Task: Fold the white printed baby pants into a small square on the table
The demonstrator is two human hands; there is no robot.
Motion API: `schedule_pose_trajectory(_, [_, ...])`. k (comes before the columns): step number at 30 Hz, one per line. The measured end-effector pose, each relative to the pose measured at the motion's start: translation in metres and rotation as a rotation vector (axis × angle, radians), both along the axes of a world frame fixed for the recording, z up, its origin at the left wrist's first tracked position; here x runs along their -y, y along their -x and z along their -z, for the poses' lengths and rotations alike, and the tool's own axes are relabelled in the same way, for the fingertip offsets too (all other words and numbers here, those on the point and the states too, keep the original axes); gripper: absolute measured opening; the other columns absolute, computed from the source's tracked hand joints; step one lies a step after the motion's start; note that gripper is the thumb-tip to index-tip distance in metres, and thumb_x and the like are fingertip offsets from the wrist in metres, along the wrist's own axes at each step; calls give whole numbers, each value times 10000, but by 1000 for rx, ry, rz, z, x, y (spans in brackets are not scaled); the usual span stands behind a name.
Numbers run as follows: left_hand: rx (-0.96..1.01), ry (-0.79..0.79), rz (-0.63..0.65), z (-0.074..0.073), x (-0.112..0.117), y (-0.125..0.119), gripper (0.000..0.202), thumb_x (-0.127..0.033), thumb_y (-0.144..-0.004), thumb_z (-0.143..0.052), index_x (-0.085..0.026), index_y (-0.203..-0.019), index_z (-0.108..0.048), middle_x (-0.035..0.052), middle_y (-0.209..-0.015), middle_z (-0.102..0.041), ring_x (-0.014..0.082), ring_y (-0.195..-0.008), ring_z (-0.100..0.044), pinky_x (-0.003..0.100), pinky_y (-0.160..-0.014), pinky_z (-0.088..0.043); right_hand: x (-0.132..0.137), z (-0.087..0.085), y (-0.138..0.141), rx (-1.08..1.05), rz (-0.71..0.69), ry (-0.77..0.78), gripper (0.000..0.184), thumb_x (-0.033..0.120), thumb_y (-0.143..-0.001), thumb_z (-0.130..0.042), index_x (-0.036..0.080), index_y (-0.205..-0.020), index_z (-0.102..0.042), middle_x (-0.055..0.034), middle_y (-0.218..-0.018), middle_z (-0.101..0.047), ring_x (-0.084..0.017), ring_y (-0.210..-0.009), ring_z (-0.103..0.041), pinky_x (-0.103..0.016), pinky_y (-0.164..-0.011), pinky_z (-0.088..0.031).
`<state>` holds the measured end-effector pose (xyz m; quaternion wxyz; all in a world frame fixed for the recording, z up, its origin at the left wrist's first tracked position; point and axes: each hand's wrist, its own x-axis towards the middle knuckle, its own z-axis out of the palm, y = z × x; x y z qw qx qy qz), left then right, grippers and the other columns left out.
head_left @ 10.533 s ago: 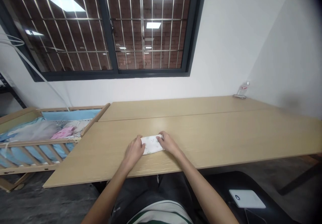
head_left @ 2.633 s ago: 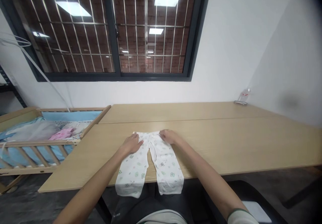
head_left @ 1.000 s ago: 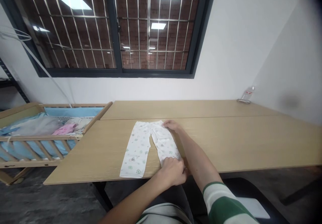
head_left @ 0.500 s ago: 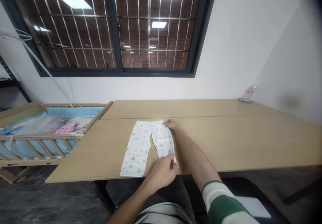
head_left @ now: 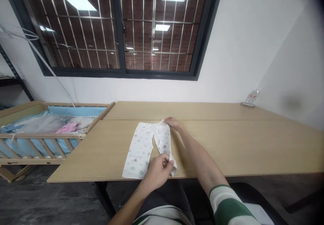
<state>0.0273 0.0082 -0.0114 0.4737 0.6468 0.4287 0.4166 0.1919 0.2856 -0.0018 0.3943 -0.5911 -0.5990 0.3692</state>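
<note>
White pants (head_left: 139, 148) lie on the bench (head_left: 235, 147), hems by its front edge. Your left hand (head_left: 159, 171) pinches one leg low; right hand (head_left: 173, 123) pinches the waist corner. Uneven pull could crease the cloth.

a big dark-framed glass window (head_left: 121, 29) is in the white wall (head_left: 253, 43), above a pale wooden crib (head_left: 37, 136) on the dark grey floor (head_left: 63, 198)

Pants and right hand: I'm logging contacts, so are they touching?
Touching: the head view shows the right hand meeting the waist corner of the pants, no gap between.
</note>
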Motion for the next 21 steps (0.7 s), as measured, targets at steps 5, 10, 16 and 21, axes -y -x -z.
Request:
schedule_pose_trajectory(5, [253,92,-54,-13,17,33,446,-648,-829,-630,-238,-754,-473,54,-791,-746,251,-896,-741,349,-879,-509,-5,-19,37,-57,-95,-52,262,230,-824,-719,148,-1050,-615,-40,-784,-690,-117,-624,-608,-194,-544,-455])
schedule_pose_trajectory(10, [257,217,-170,-13,35,81,552,-750,-748,-657,-243,-734,-440,47,-798,-771,278,-1013,-738,351,-916,-493,-4,-24,86,-44,-178,-66,268,204,-830,-724,153,-1061,-598,9,-684,-631,-100,-559,-562,-190,-526,-437])
schedule_pose_trajectory(16, [258,340,-292,9,42,117,596,-773,-667,-696,-228,-726,-463,76,-775,-778,241,-754,-757,317,-696,-545,0,-9,149,101,-190,-49,236,171,-775,-751,172,-971,-620,48,-590,-588,-103,-518,-538,-193,-518,-404])
schedule_pose_trajectory(21, [199,385,-412,33,41,128,593,-761,-656,-685,-218,-754,-469,100,-866,-779,181,-525,-690,236,-452,-435,2,5,185,251,-163,-59,195,105,-702,-771,177,-811,-626,8,-663,-655,-132,-644,-608,-195,-570,-401])
